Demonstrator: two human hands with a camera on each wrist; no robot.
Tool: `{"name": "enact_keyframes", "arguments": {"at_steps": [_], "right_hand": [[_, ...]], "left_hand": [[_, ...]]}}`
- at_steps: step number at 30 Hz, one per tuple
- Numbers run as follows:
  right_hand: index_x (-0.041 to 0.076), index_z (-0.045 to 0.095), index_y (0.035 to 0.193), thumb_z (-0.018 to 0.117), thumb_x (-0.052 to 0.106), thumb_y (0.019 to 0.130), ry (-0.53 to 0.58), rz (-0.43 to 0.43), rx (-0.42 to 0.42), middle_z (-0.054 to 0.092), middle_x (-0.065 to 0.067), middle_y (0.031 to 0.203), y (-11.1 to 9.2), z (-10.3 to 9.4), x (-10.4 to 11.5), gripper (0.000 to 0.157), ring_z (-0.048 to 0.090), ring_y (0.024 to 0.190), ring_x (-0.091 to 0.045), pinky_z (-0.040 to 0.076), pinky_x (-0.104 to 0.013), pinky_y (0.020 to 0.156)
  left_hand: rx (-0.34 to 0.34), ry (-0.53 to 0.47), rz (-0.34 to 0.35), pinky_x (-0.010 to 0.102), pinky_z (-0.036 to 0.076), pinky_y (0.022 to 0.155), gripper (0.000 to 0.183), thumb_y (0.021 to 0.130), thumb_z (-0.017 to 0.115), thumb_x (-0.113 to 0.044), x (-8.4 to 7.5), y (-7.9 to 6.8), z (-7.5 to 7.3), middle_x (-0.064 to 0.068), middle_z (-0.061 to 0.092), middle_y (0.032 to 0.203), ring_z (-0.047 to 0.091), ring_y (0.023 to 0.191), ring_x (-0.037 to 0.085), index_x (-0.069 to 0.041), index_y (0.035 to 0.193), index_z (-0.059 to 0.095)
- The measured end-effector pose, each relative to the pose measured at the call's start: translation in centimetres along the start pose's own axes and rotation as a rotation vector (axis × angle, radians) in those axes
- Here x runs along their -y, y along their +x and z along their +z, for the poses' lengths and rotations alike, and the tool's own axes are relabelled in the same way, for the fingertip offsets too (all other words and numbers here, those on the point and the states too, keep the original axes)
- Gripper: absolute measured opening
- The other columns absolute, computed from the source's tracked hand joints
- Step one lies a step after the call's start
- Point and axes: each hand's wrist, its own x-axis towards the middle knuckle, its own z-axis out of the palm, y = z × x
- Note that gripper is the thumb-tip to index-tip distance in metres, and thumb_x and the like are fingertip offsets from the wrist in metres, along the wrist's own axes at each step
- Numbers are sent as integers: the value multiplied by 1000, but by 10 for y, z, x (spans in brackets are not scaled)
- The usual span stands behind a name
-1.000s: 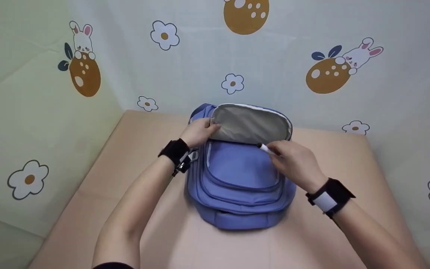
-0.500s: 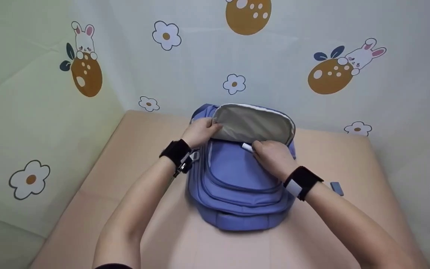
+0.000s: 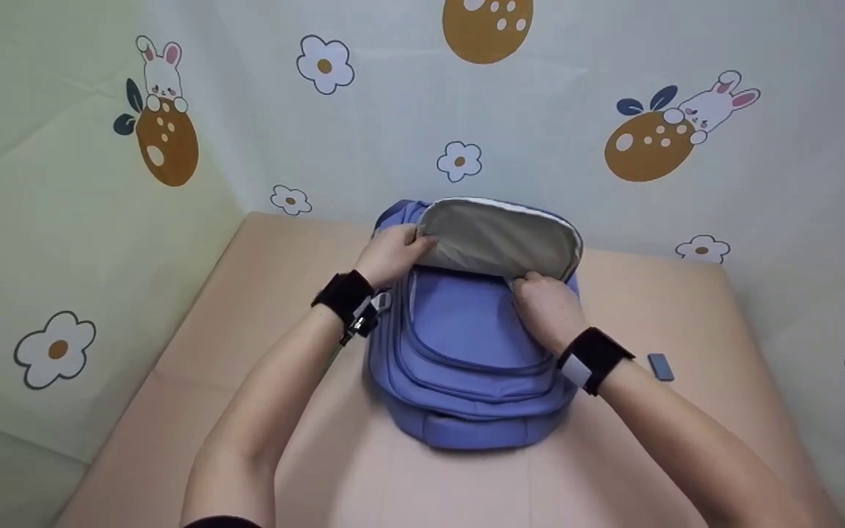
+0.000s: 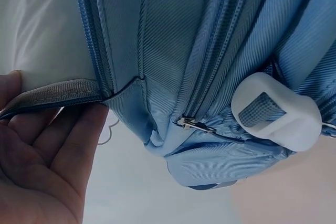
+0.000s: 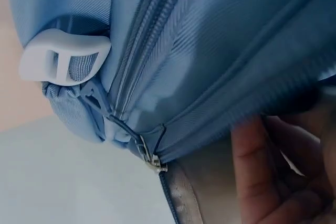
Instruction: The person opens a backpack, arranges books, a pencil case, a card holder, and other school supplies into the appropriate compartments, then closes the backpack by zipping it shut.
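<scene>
A blue backpack (image 3: 466, 315) stands upright, its front pocket unzipped and the grey-lined flap (image 3: 499, 238) folded up and back. My left hand (image 3: 392, 254) pinches the flap's left edge; in the left wrist view its fingers (image 4: 79, 142) lie under the edging, with the thumb on top. At the right of the pocket mouth is my right hand (image 3: 549, 306), fingertips bent down into the opening. A small pale end of the marker (image 3: 508, 281) shows beside those fingertips, the remainder hidden by hand and pocket. In the right wrist view, curled fingers (image 5: 254, 166) sit against the pocket's zipped rim.
A small blue-grey block (image 3: 661, 367) lies on the pinkish table (image 3: 686, 308), right of the backpack. Behind rises a pale curtain (image 3: 393, 110) printed with rabbits and flowers. White buckles (image 4: 275, 111) and zip pulls (image 5: 149, 156) hang at the backpack's sides.
My right hand has moved left to the pocket mouth, and the marker has gone mostly out of sight there. The block on the right has come into view. My left hand keeps its place.
</scene>
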Motion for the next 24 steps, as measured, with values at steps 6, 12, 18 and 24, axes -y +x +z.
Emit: {"name": "enact_keyframes", "arguments": {"at_steps": [6, 12, 18, 24], "right_hand": [[-2, 60, 71, 66, -1, 90, 39, 44, 24, 57, -19, 71, 2, 3, -1, 20, 61, 58, -40, 51, -53, 53], [10, 49, 63, 68, 8, 93, 205, 151, 85, 53, -8, 65, -1, -5, -4, 36, 59, 60, -31, 50, -49, 59], [11, 63, 68, 64, 7, 95, 267, 155, 59, 58, -2, 69, -17, -24, -12, 28, 53, 60, -18, 47, -39, 57], [4, 80, 90, 66, 5, 93, 297, 198, 30, 67, -3, 77, -44, -44, -29, 14, 57, 64, -14, 49, -35, 59]], "left_hand": [[6, 11, 5, 29, 29, 56, 38, 105, 57, -36, 1, 0, 1, -4, 38, 66, 35, 56, 13, -16, 75, 44], [3, 7, -3, 28, 29, 55, 40, 105, 58, -36, 1, 0, 2, -4, 38, 65, 35, 55, 13, -16, 74, 44], [26, -29, -10, 28, 31, 56, 37, 105, 58, -35, 3, -3, 4, -4, 39, 67, 36, 56, 12, -15, 76, 44], [20, -33, -18, 28, 31, 55, 37, 105, 58, -33, 4, -2, 2, -4, 39, 66, 36, 56, 12, -16, 75, 45]]}}
